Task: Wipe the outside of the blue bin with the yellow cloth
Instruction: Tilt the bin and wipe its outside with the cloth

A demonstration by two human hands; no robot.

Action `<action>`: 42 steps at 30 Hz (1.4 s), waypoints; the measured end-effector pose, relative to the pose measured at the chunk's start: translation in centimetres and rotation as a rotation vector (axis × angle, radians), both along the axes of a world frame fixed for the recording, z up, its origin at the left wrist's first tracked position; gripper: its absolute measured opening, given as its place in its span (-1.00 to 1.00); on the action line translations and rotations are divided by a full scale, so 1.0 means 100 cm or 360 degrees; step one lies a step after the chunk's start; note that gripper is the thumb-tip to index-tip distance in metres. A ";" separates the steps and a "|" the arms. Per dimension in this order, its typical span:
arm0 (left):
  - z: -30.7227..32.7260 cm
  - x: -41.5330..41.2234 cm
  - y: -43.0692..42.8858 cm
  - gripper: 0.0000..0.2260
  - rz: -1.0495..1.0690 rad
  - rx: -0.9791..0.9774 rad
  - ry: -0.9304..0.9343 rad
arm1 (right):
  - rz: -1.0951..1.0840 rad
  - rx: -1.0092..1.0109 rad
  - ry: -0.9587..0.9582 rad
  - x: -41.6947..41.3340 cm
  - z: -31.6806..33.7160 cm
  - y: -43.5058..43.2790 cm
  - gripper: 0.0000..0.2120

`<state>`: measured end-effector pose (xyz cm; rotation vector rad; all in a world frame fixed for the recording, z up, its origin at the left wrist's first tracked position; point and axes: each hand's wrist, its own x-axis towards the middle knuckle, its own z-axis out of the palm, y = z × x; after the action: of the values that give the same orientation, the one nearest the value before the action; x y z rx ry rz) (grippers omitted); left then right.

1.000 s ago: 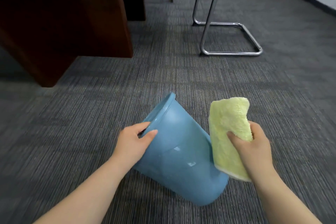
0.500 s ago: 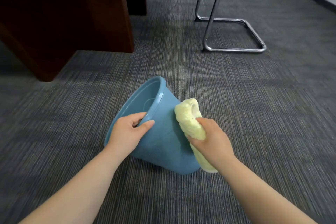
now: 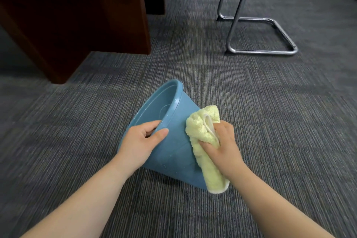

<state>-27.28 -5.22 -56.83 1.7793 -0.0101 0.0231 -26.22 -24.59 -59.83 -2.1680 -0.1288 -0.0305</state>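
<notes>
The blue bin [image 3: 173, 152] stands tilted on the grey carpet, its open mouth turned up and to the left. My left hand [image 3: 142, 141] grips its near rim, fingers inside and thumb on the outer wall. The yellow cloth [image 3: 201, 129] is bunched in my right hand [image 3: 222, 147], which presses it against the bin's right outer wall. One end of the cloth hangs down past the bin's base.
A dark wooden desk panel [image 3: 77, 15] stands at the far left. A chrome cantilever chair frame [image 3: 258, 50] rests on the carpet at the far right. Grey carpet [image 3: 289, 121] surrounds the bin.
The bin has turned so that its mouth faces me more. My right hand brought the cloth from beside the bin onto its outer wall and bunched it up.
</notes>
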 end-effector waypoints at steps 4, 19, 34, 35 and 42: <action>0.000 -0.001 0.003 -0.67 0.0026 -0.0009 -0.0009 | 0.0093 -0.0221 -0.0302 -0.009 0.005 0.023 -0.54; -0.002 -0.006 0.009 -0.72 0.0042 -0.0071 0.0001 | 0.0363 -0.0591 -0.0534 -0.019 0.021 0.029 -0.54; -0.009 -0.002 0.017 -0.78 0.0189 -0.0218 0.0104 | 0.0248 -0.0823 -0.0352 -0.033 0.002 0.030 -0.44; -0.010 -0.002 0.019 -0.77 0.0200 -0.0217 0.0109 | 0.0118 -0.0793 -0.0273 -0.028 -0.002 0.022 -0.47; -0.013 -0.001 0.021 -0.77 0.0213 -0.0212 0.0099 | -0.0097 -0.0695 -0.0114 -0.030 -0.011 0.021 -0.54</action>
<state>-27.38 -3.15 -58.16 1.6444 0.1522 0.0638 -29.18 -22.48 -60.89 -2.6080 -0.1186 -0.1251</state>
